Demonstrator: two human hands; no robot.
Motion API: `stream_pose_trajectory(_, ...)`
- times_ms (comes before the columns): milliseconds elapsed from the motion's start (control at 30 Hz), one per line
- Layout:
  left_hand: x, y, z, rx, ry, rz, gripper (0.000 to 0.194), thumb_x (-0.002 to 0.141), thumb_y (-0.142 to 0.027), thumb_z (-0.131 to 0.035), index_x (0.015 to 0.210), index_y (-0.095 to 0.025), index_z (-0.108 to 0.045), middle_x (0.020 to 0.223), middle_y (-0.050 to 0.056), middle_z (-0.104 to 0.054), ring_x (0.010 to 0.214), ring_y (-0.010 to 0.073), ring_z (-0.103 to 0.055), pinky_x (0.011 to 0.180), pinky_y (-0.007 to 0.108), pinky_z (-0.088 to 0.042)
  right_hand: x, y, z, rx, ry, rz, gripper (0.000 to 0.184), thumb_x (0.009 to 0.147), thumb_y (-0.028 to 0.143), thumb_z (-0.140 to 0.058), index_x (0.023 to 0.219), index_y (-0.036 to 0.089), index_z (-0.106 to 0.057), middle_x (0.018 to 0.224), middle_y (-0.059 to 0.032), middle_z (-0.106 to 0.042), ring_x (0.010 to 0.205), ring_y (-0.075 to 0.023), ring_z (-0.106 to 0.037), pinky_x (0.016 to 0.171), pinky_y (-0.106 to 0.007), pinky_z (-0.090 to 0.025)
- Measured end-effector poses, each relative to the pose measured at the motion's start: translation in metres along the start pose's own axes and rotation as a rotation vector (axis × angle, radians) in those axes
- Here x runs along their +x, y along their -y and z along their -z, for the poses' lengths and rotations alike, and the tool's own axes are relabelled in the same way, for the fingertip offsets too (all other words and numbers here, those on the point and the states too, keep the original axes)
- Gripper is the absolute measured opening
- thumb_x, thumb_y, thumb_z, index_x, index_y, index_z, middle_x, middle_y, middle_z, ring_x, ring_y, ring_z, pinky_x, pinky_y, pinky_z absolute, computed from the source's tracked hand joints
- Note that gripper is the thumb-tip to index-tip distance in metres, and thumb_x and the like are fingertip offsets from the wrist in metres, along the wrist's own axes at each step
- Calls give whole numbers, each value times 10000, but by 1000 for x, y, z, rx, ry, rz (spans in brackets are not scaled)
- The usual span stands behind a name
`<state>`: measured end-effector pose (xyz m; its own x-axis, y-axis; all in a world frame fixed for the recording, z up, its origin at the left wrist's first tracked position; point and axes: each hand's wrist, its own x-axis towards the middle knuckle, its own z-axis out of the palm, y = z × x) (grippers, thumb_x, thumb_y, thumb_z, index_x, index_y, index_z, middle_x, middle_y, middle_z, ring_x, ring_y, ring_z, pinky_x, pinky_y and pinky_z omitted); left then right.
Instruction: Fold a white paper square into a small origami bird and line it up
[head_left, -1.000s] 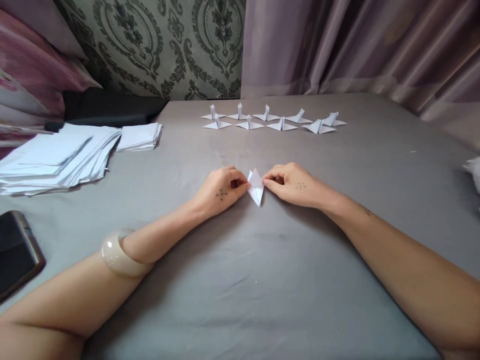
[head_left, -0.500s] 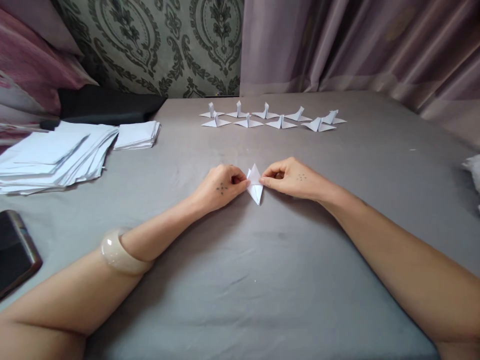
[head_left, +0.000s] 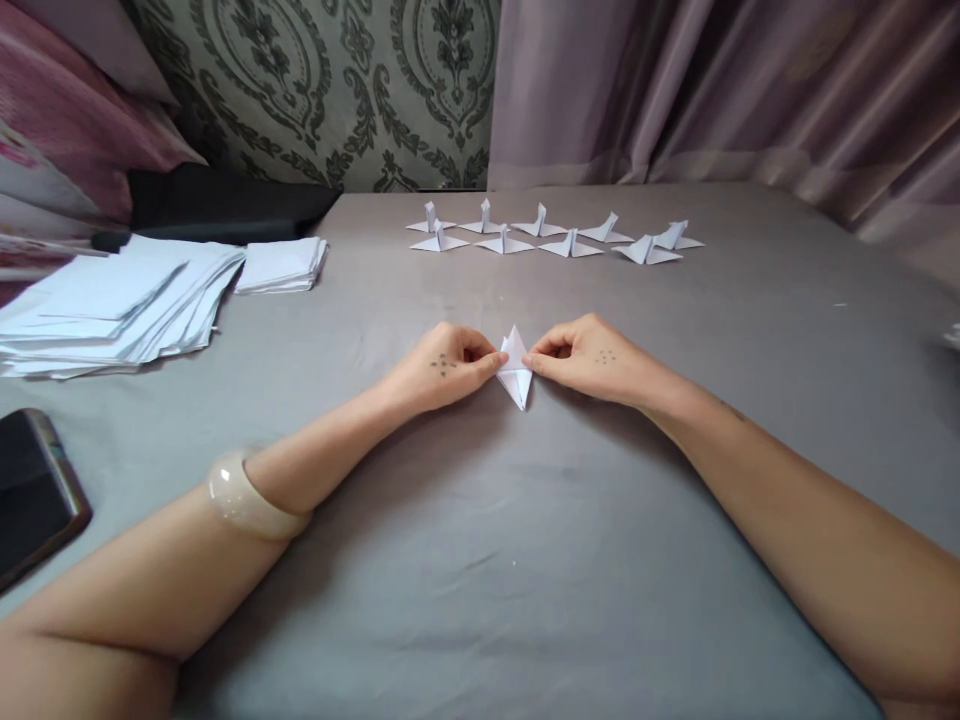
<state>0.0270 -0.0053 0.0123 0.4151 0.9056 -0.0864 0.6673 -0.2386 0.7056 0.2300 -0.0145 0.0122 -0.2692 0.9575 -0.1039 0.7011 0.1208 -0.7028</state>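
Note:
A small folded white paper piece (head_left: pixel 516 372), pointed at its near end, lies on the grey cloth (head_left: pixel 480 560) in the middle. My left hand (head_left: pixel 442 368) pinches its left edge with thumb and fingers pressed together. My right hand (head_left: pixel 589 358) pinches its right edge the same way. Both forearms rest on the cloth, and a pale bangle (head_left: pixel 244 497) sits on my left forearm.
Several finished folded paper birds (head_left: pixel 555 235) stand in two rows at the far side. A loose stack of white sheets (head_left: pixel 112 305) and a smaller stack of squares (head_left: pixel 281 266) lie at the left. A dark phone (head_left: pixel 34 495) lies at the near left edge.
Both hands stay pinched on the folded paper, with only a slight shift of the fingers. The view has shifted a little.

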Motion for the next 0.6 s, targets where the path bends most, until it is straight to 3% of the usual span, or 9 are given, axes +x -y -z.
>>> stream_pose_trajectory(300,-1,1,-4,0,-35,-8,264,796,-365,-573,711,-136,-674,626,9,-586,564,102,-436,526,235,-328,4,0,4,52,69,-130,264,740,439,-656,772,190,-734,590,7,-552,466,-82,-405,428,-235,-323)
stream_pose_trajectory(600,-1,1,-5,101,-55,-64,269,812,-360,-552,690,-143,-656,646,19,-610,571,111,-467,532,248,-342,5,-1,-2,-78,15,-49,267,778,419,-586,731,183,-701,633,-2,-610,525,-103,-473,475,-245,-325)
